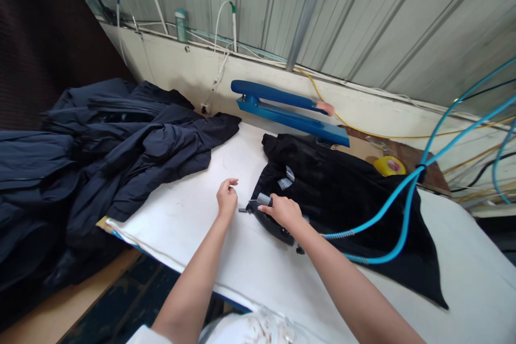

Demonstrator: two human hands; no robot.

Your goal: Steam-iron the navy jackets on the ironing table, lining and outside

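In the head view, I have the right hand [285, 210] closed around the grip of an iron [269, 226], which sits at the left end of a black garment [355, 188], between the near and far edges of the white table [242, 271]. The left hand [227, 200], loosely curled around nothing I can see, is just left of the iron. Dark clothing [133, 145] is heaped over the table's left end.

At the right hand [285, 210], a black, grey-handled iron [269, 223] and black garment [346, 188]; navy clothing [157, 142] left of both hands [227, 200], light-blue hoses [406, 220] right, white bench [181, 226] beneath.
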